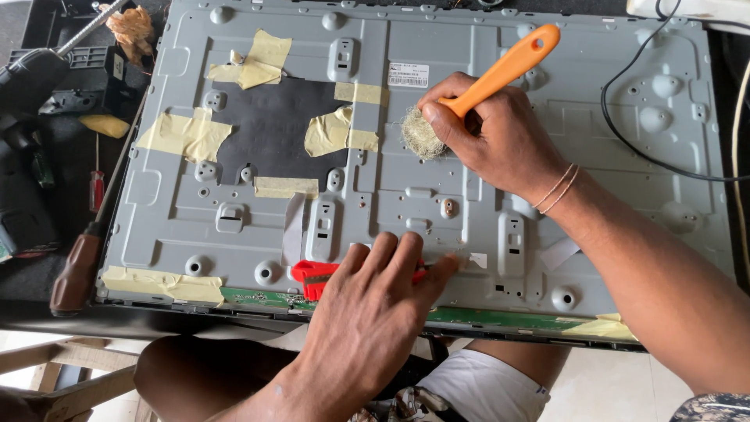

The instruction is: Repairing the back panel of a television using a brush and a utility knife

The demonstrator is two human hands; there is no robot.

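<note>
White rectangular label (408, 75) on grey panel (594, 156), upper middle.

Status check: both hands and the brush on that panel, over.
Right hand grips orange-handled brush, bristles on grey metal panel. Left hand rests over red tool. Yellow tape patches nearby.

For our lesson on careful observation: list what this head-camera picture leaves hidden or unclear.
- Red tool: mostly hidden under the left hand.
- Brush: the right hand hides the neck between orange handle and bristles.
- Black cable: cut off by the right edge.
- White label: too small to read.
</note>
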